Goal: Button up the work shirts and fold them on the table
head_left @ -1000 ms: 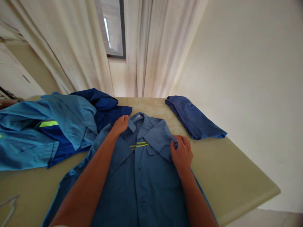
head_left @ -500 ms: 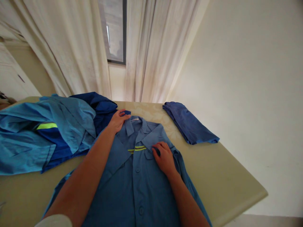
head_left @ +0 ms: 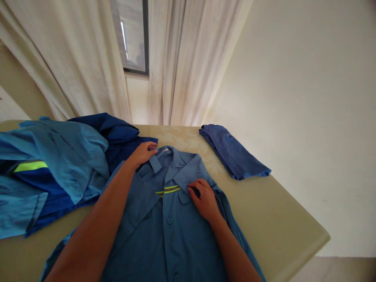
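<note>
A blue-grey work jacket [head_left: 188, 235] lies front up, its collar pointing away from me, with a buttoned placket and yellow-edged stripes across the chest. My left hand [head_left: 143, 152] is at the left side of the collar, thumb and fingers closing on the cloth there. Over the right chest, above a pocket flap [head_left: 184, 198], my right hand [head_left: 204, 196] has its thumb and fingertips pinched together at the lapel edge. My left forearm covers part of the jacket's left side, and the lower hem is out of frame.
Several loose lighter and darker blue garments [head_left: 67, 145] are heaped on the left, one showing a lime stripe. A folded dark blue garment [head_left: 235, 154] rests near the right edge of the table [head_left: 282, 231]. Curtains [head_left: 194, 58] and a wall stand behind.
My view has shifted slightly to the right. My left hand has slid a little outward and down at the collar, its fingers drawn closer together. My right hand stays at the chest.
</note>
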Available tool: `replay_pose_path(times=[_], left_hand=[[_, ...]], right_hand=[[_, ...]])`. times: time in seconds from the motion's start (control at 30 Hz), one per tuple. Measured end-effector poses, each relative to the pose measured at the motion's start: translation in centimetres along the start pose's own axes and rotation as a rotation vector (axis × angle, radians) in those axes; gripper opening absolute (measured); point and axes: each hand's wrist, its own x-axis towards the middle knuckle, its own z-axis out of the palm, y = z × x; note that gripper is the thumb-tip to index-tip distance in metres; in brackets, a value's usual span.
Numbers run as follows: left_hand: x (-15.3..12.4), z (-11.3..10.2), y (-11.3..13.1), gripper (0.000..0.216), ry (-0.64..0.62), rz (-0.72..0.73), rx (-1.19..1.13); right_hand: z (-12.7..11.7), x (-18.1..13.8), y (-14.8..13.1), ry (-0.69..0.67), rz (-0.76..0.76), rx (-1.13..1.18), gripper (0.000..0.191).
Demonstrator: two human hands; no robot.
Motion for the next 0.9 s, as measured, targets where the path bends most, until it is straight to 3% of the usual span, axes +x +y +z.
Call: replay_pose_path(times=[0.1,0.17,0.27,0.37,0.47,0.57,0.63,0.7,0.8,0.9], left_hand=[[-0.1,-0.3,1.0,0.049,0.03,0.103,0.112],[-0.5,-1.0,2.3,0.05,-0.019,0.147,0.132],[-1.7,-2.3,4.7,0.046,-0.216,0.213,0.244],[-3.2,-3.3,6.8,0.035,-0.516,0.265,0.366],[-4.3,-3.2,7.8,0.034,-0.719,0.202,0.432],[-4.7,-1.5,7.7,0.051,-0.602,0.201,0.512],[-4.8,0.5,7.4,0.063,-0.51,0.299,0.591],[-5.0,2.6,7.0,0.067,-0.52,0.384,0.664],[-5.3,4.2,6.5,0.046,-0.612,0.385,0.719],[-5.1,3.1,6.4,0.033,-0.563,0.292,0.748]], right_hand=[[0.0,0.0,-0.1,0.002,0.005,0.013,0.014],[0.0,0.0,-0.1,0.0,0.009,0.02,0.013],[-0.1,0.0,-0.2,0.002,0.008,0.028,0.013],[-0.1,-0.1,-0.2,0.008,0.008,0.037,0.013],[0.0,0.0,-0.1,0.014,0.003,0.049,0.013],[0.2,0.0,-0.1,0.017,0.008,0.053,0.013],[0.2,0.0,-0.1,0.015,0.013,0.052,0.013],[0.1,0.0,-0.1,0.011,0.015,0.052,0.013],[0.1,0.1,-0.1,0.007,0.019,0.058,0.013],[0.2,0.0,0.0,0.008,0.018,0.059,0.013]])
